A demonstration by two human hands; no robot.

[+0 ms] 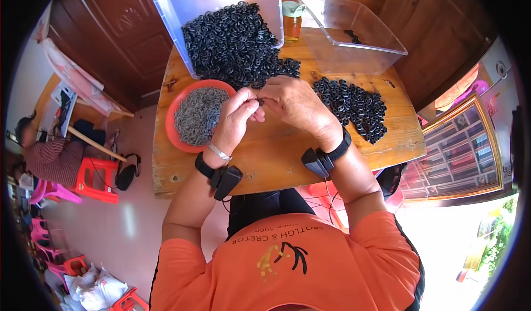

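My left hand (239, 116) and my right hand (296, 102) meet above the wooden table, fingers pinched together. Between their fingertips shows a small black plastic piece (260, 102), mostly hidden by the fingers. Left of my left hand stands an orange-red bowl (171, 127) heaped with small grey metal clips or rings (194, 117). Beyond the hands, a tipped clear bin (166, 18) spills a large heap of black pieces with holes (229, 43) onto the table. To the right of my right hand lies a smaller pile of similar black pieces (357, 109).
A clear plastic box (354, 56) with a few black pieces sits at the far right of the wooden table (276, 161). Beside it stands a jar of amber liquid (292, 26). At left, a person (55, 156) sits near a red stool (97, 178). A framed panel (453, 150) stands at right.
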